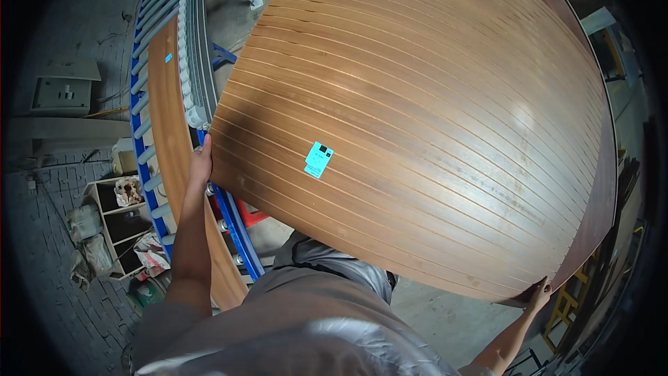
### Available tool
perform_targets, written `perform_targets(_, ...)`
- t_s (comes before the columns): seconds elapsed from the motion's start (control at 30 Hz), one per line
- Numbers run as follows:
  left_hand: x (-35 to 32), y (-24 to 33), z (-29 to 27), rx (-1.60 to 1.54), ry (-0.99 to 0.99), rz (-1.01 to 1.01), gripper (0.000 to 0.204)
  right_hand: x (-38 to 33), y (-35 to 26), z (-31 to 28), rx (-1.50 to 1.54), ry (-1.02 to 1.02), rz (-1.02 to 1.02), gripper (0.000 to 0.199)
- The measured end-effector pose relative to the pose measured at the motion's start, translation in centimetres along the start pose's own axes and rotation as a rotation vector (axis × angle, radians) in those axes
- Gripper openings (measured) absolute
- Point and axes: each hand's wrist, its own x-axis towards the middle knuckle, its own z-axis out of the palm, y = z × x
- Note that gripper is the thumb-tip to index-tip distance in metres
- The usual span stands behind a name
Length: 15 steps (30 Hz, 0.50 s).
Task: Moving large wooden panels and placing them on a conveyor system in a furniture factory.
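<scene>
A large brown wood-grain panel (417, 118) with many parallel pale lines fills the middle and right, in front of my body. On its face is a bright blue label (319, 160) with small dark squares. My left hand (201, 161) grips the panel's left edge, thumb pointing up along it; its other fingers are mostly hidden. At the near right corner my right hand (540, 295) is closed on the panel's edge, arm stretched out. Behind my left forearm, a long narrow brown board (167, 104) lies on the roller conveyor (145, 125); it bears a small blue label (168, 58).
Blue rails (240, 233) edge the conveyor near my left side. Left of it stand a wooden compartment box (125, 226) with bags and scraps, and a grey metal box (67, 87). A red object (249, 214) shows under the panel. Yellow metal framing (562, 313) stands at right.
</scene>
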Motion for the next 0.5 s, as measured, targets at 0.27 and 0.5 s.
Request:
perform_targets(0.27, 2.2, -3.8, 0.1, 0.102, 0.024, 0.122, 0.077, -1.1, 0.0, 1.9, -0.063, 0.264, -0.11, 0.064)
perform_targets(0.5, -3.8, -4.2, -0.6, 0.12, 0.019, 0.056, 0.082, -5.1, -3.2, 5.6, -0.194, 0.248, -0.14, 0.056)
